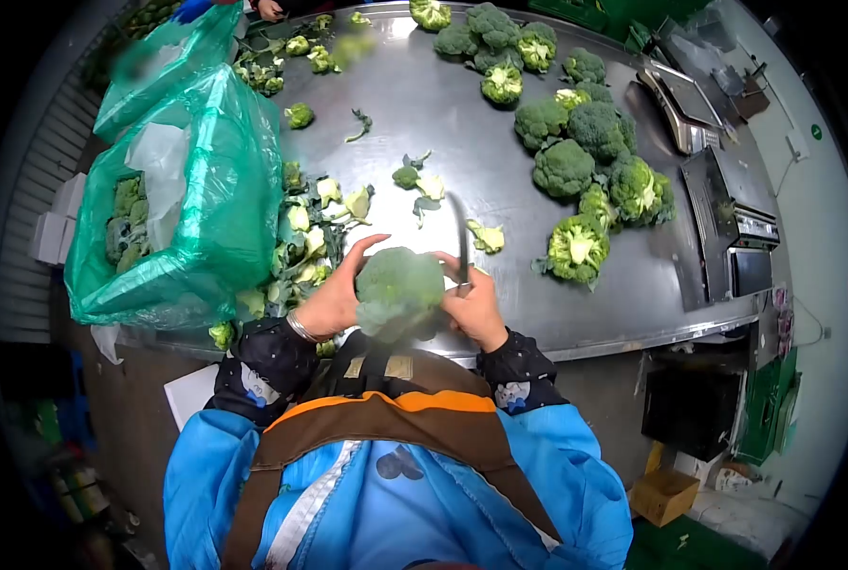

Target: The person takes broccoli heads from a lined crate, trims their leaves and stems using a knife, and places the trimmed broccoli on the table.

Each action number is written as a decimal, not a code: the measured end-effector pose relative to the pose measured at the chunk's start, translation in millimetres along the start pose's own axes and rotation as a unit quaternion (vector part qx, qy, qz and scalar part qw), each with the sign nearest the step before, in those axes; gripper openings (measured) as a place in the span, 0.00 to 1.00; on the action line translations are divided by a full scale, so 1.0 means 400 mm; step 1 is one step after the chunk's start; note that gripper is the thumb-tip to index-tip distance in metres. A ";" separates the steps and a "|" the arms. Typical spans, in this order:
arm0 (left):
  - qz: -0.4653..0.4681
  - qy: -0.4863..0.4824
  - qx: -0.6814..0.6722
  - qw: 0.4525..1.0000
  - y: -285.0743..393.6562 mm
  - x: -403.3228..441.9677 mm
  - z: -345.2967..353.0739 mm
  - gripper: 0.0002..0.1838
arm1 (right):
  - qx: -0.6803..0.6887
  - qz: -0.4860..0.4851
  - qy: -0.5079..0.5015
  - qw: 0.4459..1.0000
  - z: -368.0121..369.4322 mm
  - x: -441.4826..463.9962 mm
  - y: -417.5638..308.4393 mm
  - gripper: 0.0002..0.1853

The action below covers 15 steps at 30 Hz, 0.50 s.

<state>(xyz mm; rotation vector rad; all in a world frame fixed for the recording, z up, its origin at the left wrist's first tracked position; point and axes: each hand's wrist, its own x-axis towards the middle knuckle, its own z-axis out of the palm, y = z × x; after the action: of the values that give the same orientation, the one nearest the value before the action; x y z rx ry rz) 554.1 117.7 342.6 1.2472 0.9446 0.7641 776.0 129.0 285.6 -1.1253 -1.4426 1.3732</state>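
A broccoli head (398, 290) is held up at the near edge of the steel table, its florets towards me. My left hand (334, 293) grips its left side, thumb and fingers curved round it. On the other side, my right hand (474, 306) is closed on a knife (462, 233) whose dark, curved blade points away from me; its fingertips also reach the broccoli. The knife's handle is mostly hidden in the fist. Just beyond lie a cut stalk piece (486, 237) and a small scrap with leaves (422, 180).
A crate lined with green plastic (206, 218) stands at left, with broccoli inside. Trimmed stalks and leaves (315, 223) are heaped beside it. Whole broccoli heads (600, 133) cluster at right, near a scale (680, 104). Another person's hand (269, 9) shows at the far left.
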 end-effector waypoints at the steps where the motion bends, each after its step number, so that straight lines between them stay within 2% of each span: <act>1: -0.015 0.021 -0.006 1.000 -0.012 -0.001 -0.001 0.51 | -0.062 -0.096 0.071 0.991 0.001 -0.004 0.042 0.18; 2: -0.030 0.043 -0.013 0.999 -0.026 -0.004 -0.003 0.50 | -0.123 -0.189 0.140 0.964 -0.003 -0.012 0.073 0.16; 3: 0.007 0.106 -0.029 0.994 -0.043 -0.005 0.000 0.40 | -0.225 -0.232 0.136 0.937 -0.031 -0.035 0.039 0.10; 6: -0.079 0.195 -0.196 0.958 -0.049 -0.003 -0.009 0.36 | -0.372 -0.134 0.007 0.918 -0.067 -0.106 0.075 0.09; 7: -0.080 0.203 -0.172 0.961 -0.059 -0.001 -0.011 0.34 | -0.381 -0.112 0.006 0.918 -0.063 -0.113 0.078 0.08; 10: -0.080 0.213 -0.146 0.963 -0.072 0.007 -0.005 0.34 | -0.418 -0.099 -0.003 0.903 -0.038 -0.100 0.071 0.03; 15: -0.097 0.246 -0.133 0.955 -0.086 -0.004 -0.032 0.34 | -0.470 0.063 0.075 0.877 -0.079 -0.115 0.129 0.03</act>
<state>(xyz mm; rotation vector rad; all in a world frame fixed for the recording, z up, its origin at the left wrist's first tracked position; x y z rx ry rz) 541.1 115.7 308.2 0.7240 1.2959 1.0315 821.6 92.8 236.6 -1.8969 -2.0004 0.5778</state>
